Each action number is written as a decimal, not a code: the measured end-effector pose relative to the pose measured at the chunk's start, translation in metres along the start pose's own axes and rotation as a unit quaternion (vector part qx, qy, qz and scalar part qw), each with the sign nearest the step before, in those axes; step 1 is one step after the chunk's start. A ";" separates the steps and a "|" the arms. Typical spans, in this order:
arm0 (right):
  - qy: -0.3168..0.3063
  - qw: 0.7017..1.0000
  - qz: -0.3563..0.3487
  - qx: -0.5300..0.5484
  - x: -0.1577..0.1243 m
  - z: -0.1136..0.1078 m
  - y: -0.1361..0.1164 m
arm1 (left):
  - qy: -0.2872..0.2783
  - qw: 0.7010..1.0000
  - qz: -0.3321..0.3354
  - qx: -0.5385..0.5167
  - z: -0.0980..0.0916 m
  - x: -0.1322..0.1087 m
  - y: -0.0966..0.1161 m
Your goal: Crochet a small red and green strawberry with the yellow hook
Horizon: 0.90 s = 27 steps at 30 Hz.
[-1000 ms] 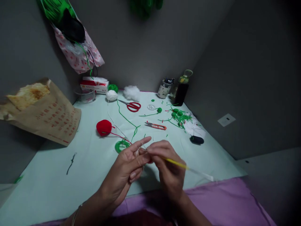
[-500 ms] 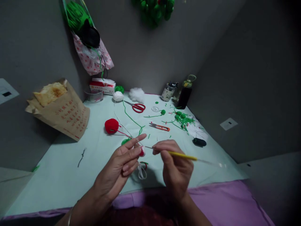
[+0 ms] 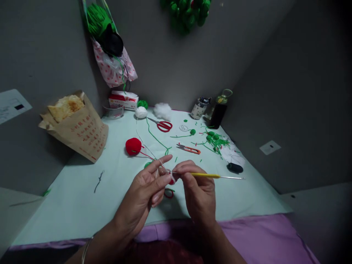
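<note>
Between the thumb and fingers of my left hand (image 3: 147, 187) is a small red and white crochet piece (image 3: 172, 179). White yarn (image 3: 147, 146) runs from a white ball (image 3: 141, 112) over my raised left index finger. My right hand (image 3: 199, 194) grips a crochet hook (image 3: 206, 175) by its yellow handle, pen-like. One thin end of the hook meets the crochet piece; the other metal end points right. Beyond my left hand sits a red yarn ball (image 3: 133, 146), its strand leading toward that hand. A red and green loop (image 3: 169, 193) shows below the piece.
Orange thread snips (image 3: 188, 149) and red-handled scissors (image 3: 161, 124) lie mid-table. Green crochet pieces (image 3: 214, 139) and a dark oval object (image 3: 235, 168) are at the right. A paper food bag (image 3: 79, 128) stands left; a bottle (image 3: 220, 110) and a patterned cup (image 3: 199, 108) stand at the back.
My right hand has moved left, bringing the hook's tip from beside the crochet piece up to it. The hook now lies more level. The whole view has shifted slightly.
</note>
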State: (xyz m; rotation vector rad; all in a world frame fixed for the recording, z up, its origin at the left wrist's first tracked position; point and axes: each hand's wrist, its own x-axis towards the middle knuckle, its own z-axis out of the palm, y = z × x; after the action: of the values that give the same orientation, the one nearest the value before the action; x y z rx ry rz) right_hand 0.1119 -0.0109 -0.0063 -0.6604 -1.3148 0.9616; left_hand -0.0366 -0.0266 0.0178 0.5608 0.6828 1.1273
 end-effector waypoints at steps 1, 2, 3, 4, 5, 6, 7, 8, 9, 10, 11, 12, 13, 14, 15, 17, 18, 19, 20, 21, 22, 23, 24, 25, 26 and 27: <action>0.003 1.000 0.003 0.013 0.001 -0.001 -0.001 | -0.013 1.000 -0.019 -0.016 0.000 0.000 0.001; 0.011 0.999 0.009 0.029 0.003 -0.003 -0.002 | -0.026 0.998 -0.037 -0.032 -0.001 0.000 0.002; 0.022 0.999 0.018 0.045 0.004 -0.004 -0.004 | -0.037 0.997 -0.051 -0.045 -0.001 0.000 0.003; 0.032 0.997 0.030 0.060 0.005 -0.006 -0.005 | -0.045 0.996 -0.061 -0.054 -0.002 0.001 0.003; 0.038 0.996 0.045 0.073 0.006 -0.007 -0.005 | -0.051 0.995 -0.064 -0.055 -0.002 0.001 0.003; 0.036 0.994 0.058 0.085 0.006 -0.009 -0.005 | -0.053 0.996 -0.061 -0.047 -0.001 0.001 0.002; 0.029 0.993 0.067 0.092 0.006 -0.009 -0.005 | -0.048 0.997 -0.051 -0.030 -0.001 0.002 0.001; 0.021 0.993 0.069 0.090 0.005 -0.010 -0.004 | -0.035 0.999 -0.029 -0.006 0.000 0.003 -0.001; 0.013 0.995 0.065 0.078 0.004 -0.010 -0.002 | -0.018 1.000 -0.001 0.022 0.002 0.004 -0.003; 0.008 0.997 0.057 0.060 0.003 -0.011 0.000 | 0.002 0.998 0.030 0.053 0.003 0.006 -0.006; 0.005 0.998 0.053 0.041 0.002 -0.011 0.003 | 0.020 0.995 0.058 0.083 0.004 0.007 -0.008; 0.006 0.998 0.056 0.030 0.001 -0.012 0.005 | 0.032 0.991 0.077 0.109 0.005 0.008 -0.011; 0.012 0.997 0.067 0.028 0.001 -0.013 0.007 | 0.038 0.987 0.088 0.130 0.006 0.010 -0.013; 0.020 0.995 0.086 0.037 0.000 -0.013 0.009 | 0.041 0.984 0.091 0.147 0.006 0.011 -0.014; 0.031 0.992 0.110 0.053 0.000 -0.014 0.010 | 0.040 0.982 0.088 0.161 0.006 0.013 -0.016; 0.056 0.983 0.149 0.087 0.001 -0.015 0.010 | 0.033 0.980 0.079 0.180 0.004 0.016 -0.017; 0.065 0.979 0.162 0.106 0.003 -0.015 0.008 | 0.026 0.979 0.073 0.188 0.002 0.017 -0.017; 0.070 0.974 0.173 0.129 0.004 -0.016 0.006 | 0.015 0.978 0.066 0.199 0.000 0.018 -0.015; 0.069 0.969 0.181 0.156 0.005 -0.018 0.003 | 0.001 0.975 0.057 0.213 -0.003 0.019 -0.012; 0.065 0.962 0.189 0.185 0.007 -0.020 0.000 | -0.016 0.972 0.050 0.231 -0.008 0.019 -0.008; 0.057 0.954 0.197 0.218 0.008 -0.024 -0.004 | -0.037 0.966 0.043 0.253 -0.013 0.020 -0.001; 0.043 0.945 0.206 0.250 0.009 -0.029 -0.007 | -0.049 0.958 0.045 0.280 -0.018 0.020 0.006; 0.032 0.936 0.207 0.283 0.009 -0.036 -0.011 | -0.053 0.952 0.052 0.297 -0.025 0.019 0.016; 0.017 0.924 0.211 0.319 0.009 -0.043 -0.014 | -0.052 0.948 0.061 0.308 -0.032 0.018 0.026; 0.009 0.911 0.204 0.359 0.008 -0.052 -0.017 | -0.058 0.944 0.066 0.318 -0.040 0.016 0.037; 0.003 0.897 0.186 0.400 0.007 -0.061 -0.019 | -0.058 0.940 0.072 0.327 -0.048 0.013 0.049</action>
State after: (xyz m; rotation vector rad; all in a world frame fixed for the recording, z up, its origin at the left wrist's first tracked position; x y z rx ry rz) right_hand 0.1751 -0.0066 0.0029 -0.2596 -0.6747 1.6761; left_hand -0.0983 0.0052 0.0177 1.2509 0.9282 0.9773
